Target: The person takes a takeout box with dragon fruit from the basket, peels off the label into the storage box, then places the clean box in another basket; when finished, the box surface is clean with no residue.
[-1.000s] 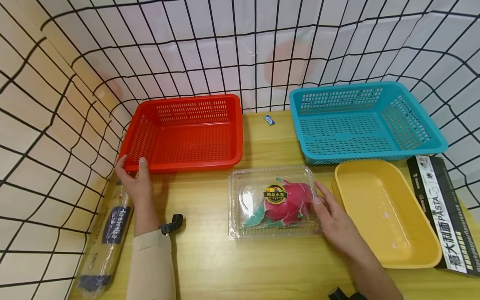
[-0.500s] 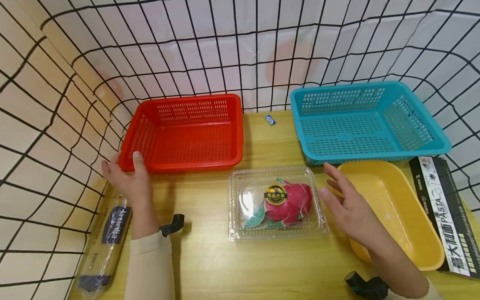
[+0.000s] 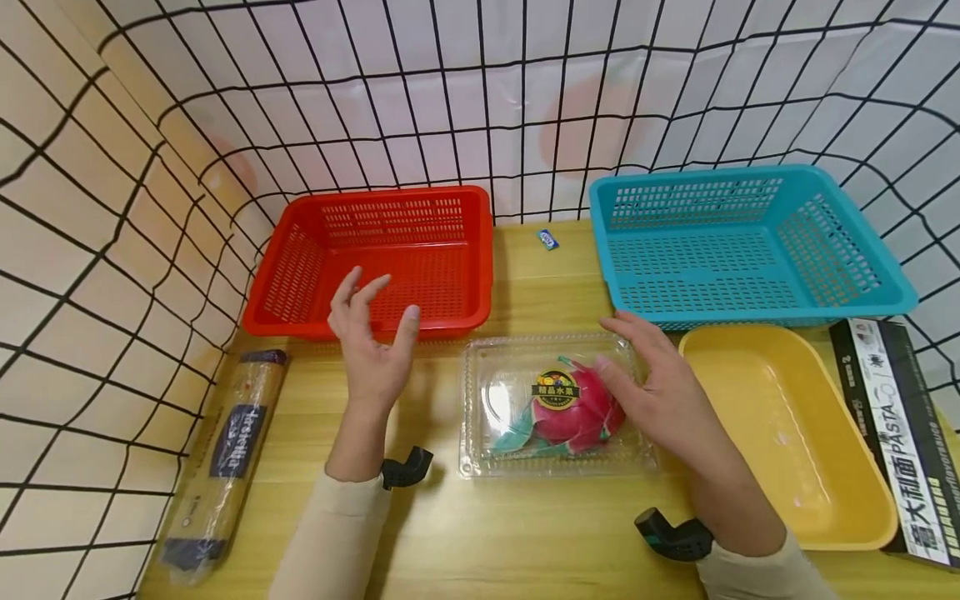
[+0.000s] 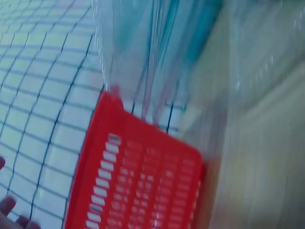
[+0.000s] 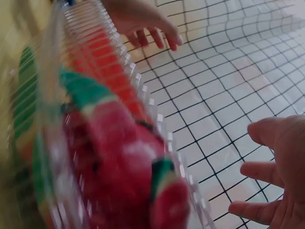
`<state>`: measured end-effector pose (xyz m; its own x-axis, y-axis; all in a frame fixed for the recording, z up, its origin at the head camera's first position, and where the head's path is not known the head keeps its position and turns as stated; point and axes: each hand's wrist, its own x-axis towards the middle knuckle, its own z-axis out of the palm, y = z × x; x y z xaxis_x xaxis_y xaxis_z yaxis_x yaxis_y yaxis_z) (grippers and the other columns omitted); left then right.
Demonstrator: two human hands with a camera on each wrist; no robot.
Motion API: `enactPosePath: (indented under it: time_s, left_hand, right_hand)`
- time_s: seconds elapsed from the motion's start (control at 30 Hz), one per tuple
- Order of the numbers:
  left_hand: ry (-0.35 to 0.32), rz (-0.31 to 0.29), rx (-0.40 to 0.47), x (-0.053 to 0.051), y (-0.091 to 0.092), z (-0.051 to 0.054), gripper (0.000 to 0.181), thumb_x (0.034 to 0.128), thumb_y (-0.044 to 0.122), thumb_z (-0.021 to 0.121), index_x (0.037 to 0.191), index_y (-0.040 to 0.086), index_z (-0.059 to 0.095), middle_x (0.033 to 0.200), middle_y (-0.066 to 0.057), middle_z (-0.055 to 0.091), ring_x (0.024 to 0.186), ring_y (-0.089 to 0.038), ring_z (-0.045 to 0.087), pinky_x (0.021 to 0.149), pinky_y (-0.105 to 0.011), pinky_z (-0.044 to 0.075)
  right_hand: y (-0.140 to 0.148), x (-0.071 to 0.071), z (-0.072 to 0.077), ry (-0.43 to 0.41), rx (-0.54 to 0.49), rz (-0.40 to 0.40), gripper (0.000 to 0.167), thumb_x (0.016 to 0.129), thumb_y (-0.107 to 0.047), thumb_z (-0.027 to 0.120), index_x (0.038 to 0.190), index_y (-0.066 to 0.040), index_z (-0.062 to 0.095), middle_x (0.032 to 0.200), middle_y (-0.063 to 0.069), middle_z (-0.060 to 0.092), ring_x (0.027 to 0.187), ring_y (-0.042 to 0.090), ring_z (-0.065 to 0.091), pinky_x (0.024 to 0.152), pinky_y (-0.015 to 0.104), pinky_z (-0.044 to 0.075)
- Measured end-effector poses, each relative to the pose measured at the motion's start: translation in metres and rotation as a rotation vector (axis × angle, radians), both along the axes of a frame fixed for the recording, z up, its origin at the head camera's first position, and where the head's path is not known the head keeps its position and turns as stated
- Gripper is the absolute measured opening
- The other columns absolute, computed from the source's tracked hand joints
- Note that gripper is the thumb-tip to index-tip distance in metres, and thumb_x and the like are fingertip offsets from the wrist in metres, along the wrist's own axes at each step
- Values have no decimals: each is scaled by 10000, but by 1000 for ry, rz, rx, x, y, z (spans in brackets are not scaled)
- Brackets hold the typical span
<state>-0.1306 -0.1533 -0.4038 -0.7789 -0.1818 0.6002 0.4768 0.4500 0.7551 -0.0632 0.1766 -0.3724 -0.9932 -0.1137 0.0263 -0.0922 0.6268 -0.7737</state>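
A clear plastic fruit box with a gold and black label lies on the table, a pink and green dragon fruit inside. My right hand hovers at the box's right end with fingers spread; the right wrist view shows its fingers apart from the box edge. My left hand is in the air at the front of the red basket, fingers loosely bent and holding nothing. In the blurred left wrist view, only some fingertips show at the lower left.
A blue basket stands at the back right, with a yellow tub before it. A black pasta box lies right of the tub. Noodles in a clear packet lie at left, a small blue packet at back. Black wire mesh surrounds the table.
My left hand has left the red basket's front left corner and moved right. My right hand let go of the fruit box's right edge, drew back, then came over that end again.
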Motion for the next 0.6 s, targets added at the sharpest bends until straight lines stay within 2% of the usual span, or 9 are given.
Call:
enactPosePath:
  time_s: [0.17,0.3,0.37,0.6]
  left_hand:
    - [27,-261,-83,9,18,1,497,886,145,716,1354,49,580,1484,-166,493,1396,-332,388,1093,-496,329]
    - [7,-428,-123,17,32,-1,506,865,116,726,1344,38,584,1457,-184,518,1381,-338,436,1098,-509,396]
    - [-7,-484,-150,21,37,-4,499,856,108,735,1332,49,597,1442,-174,539,1366,-326,459,1099,-508,411]
    - [-33,-597,-255,29,49,-19,392,851,130,756,1230,66,679,1339,-136,636,1314,-333,477,1109,-510,403]
  right_hand:
    - [-11,-5,-4,-17,-7,11,531,982,-397,664,1453,-174,561,1648,86,357,1529,419,280,1130,728,304]
    - [-17,-8,-10,14,16,11,504,943,-378,720,1390,-164,625,1619,98,401,1511,426,305,1131,707,324]
    - [-20,-9,-13,35,20,16,492,920,-362,752,1357,-161,653,1605,106,416,1502,426,310,1125,710,328]
    - [-27,-15,-18,131,94,108,425,849,-247,826,1246,-135,723,1529,142,495,1463,412,362,1151,799,100]
